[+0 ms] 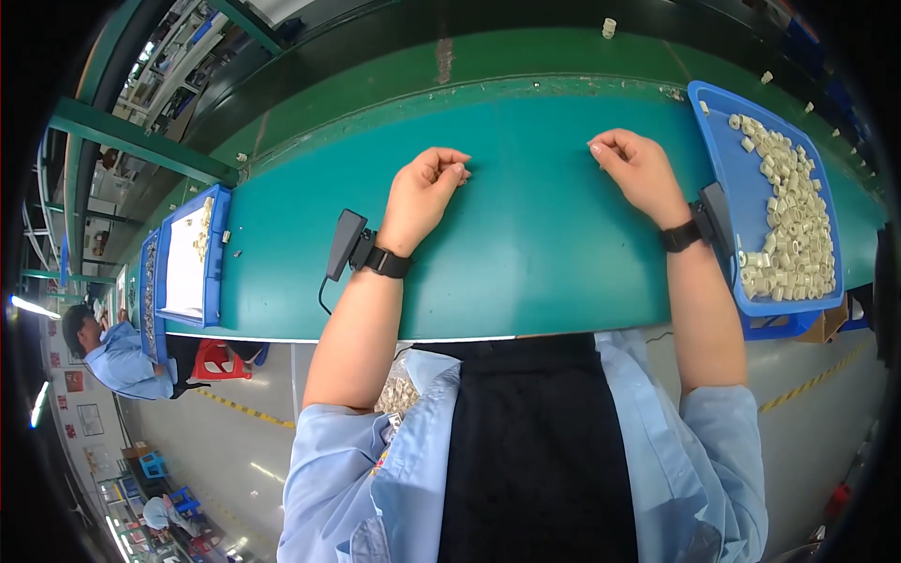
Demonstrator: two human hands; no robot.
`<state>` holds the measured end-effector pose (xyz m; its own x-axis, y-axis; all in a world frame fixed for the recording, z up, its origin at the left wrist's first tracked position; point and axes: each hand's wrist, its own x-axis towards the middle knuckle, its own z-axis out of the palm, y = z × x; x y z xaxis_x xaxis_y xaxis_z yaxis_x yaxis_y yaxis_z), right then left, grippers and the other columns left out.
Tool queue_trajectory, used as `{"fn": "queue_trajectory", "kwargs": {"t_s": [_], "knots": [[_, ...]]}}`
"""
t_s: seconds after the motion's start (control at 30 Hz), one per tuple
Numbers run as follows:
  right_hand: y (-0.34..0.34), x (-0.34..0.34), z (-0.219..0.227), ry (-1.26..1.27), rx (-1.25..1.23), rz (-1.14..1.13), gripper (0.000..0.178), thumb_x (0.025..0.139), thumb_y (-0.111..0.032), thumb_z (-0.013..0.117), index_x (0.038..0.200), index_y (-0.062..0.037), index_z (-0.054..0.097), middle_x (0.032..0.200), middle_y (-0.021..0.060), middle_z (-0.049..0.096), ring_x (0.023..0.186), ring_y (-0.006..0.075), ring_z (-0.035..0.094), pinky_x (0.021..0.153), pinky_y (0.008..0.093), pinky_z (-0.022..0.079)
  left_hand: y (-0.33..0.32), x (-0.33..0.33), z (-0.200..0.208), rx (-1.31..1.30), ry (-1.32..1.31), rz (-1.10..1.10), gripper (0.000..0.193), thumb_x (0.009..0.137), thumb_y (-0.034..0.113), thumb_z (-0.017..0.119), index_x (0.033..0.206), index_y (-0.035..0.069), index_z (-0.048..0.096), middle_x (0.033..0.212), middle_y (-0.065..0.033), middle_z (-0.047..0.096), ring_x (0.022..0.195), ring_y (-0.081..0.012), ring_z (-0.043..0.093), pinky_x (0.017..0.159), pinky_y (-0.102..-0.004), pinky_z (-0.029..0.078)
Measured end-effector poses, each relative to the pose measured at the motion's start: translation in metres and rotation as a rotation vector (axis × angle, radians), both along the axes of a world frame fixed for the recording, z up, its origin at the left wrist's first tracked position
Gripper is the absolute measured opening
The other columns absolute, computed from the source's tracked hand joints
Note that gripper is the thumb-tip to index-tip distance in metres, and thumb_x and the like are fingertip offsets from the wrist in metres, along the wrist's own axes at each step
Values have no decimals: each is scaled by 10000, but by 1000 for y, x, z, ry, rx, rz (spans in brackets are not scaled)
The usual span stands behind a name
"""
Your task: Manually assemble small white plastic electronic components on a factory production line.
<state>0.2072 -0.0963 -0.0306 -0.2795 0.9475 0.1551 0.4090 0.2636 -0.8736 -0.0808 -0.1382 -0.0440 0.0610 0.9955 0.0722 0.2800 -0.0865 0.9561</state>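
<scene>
Fingers [450, 156] curled; tray [741, 192] R, long axis fore-aft

The worktable [535, 281] has at its right end a tray [741, 174] with a heap of parts [798, 225] in it, at its left end a bin [215, 277] holding more parts [204, 225], over its middle the left hand [432, 188] and right hand [638, 174], and beyond its left end a co-worker [129, 361].
</scene>
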Motion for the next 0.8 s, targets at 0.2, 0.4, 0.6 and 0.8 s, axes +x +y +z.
{"fn": "queue_trajectory", "kwargs": {"t_s": [0.2, 0.4, 0.6, 0.8], "knots": [[-21, -12, 17, 41, -5, 40, 153, 847, -132, 584, 922, -1, 609, 731, 3, 584, 656, 63, 510, 573, 205, 410, -1, -2, 2, -2, -96, 44, 163, 889, 106, 517, 1013, 13, 565, 800, -15, 597, 746, -84, 564, 694, -203, 453], [-46, -20, 42, -102, 279, 303, 134, 823, -83, 598, 927, 0, 613, 795, 45, 611, 682, 97, 549, 584, 228, 435, 8, -15, 13, -151, -172, 34, 171, 892, 124, 524, 1030, 30, 562, 794, -8, 584, 713, -68, 540, 657, -192, 436], [-41, -23, 28, -56, 142, 271, 130, 820, -72, 595, 924, 4, 614, 811, 54, 615, 693, 106, 558, 600, 224, 446, 8, -15, 14, -181, -218, 29, 177, 888, 122, 531, 1038, 31, 558, 795, -8, 582, 727, -66, 538, 662, -192, 435], [-33, -21, 24, -36, 32, 142, 126, 836, -81, 583, 927, 2, 613, 797, 38, 603, 697, 90, 548, 616, 206, 440, 4, -6, 8, -100, -97, 6, 170, 869, 98, 551, 1019, 21, 571, 811, -24, 599, 735, -77, 556, 670, -207, 455]]}}
